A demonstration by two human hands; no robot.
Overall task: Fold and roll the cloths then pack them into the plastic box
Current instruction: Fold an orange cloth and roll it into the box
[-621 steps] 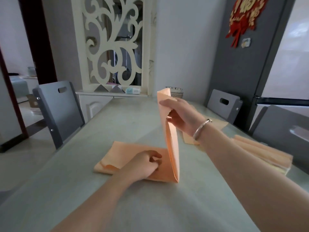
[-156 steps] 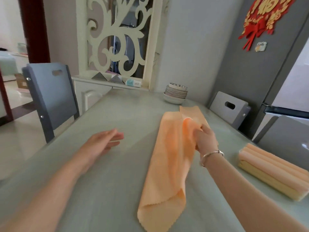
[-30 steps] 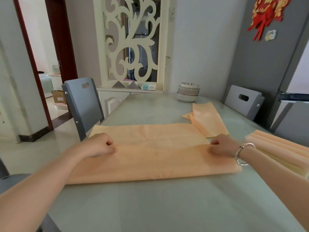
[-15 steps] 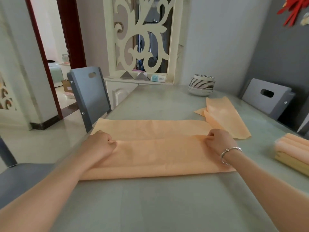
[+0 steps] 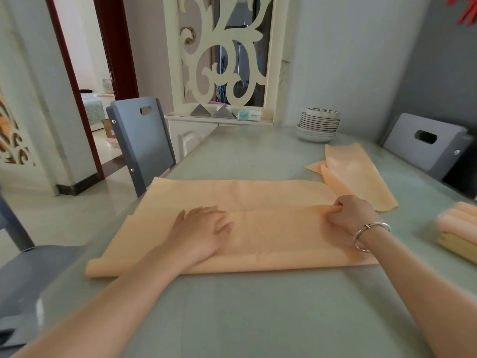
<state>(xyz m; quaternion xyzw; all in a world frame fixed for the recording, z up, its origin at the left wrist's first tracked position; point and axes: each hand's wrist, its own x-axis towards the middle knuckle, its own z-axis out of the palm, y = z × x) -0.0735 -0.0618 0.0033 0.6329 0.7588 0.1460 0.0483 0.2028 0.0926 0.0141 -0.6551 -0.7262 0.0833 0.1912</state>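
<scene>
A large orange cloth (image 5: 271, 197) lies spread across the table, its near part folded over toward the far edge. My left hand (image 5: 201, 231) lies flat with straight fingers on the folded layer near its middle. My right hand (image 5: 353, 213) pinches the folded edge at the cloth's right end. A second orange cloth (image 5: 353, 174), loosely folded, lies beyond my right hand. Rolled orange cloths (image 5: 459, 220) sit stacked at the right edge over a yellowish container (image 5: 456, 246); whether that is the plastic box I cannot tell.
A stack of bowls and plates (image 5: 318, 124) stands at the table's far end. Grey chairs stand at the left (image 5: 140, 138), far right (image 5: 426, 148) and near left (image 5: 28, 275). The cloth's left end reaches the table's left edge (image 5: 108, 239).
My left hand has let go of the fold's left end and slid right to lie flat on the cloth's middle. My right hand still pinches the right end.
</scene>
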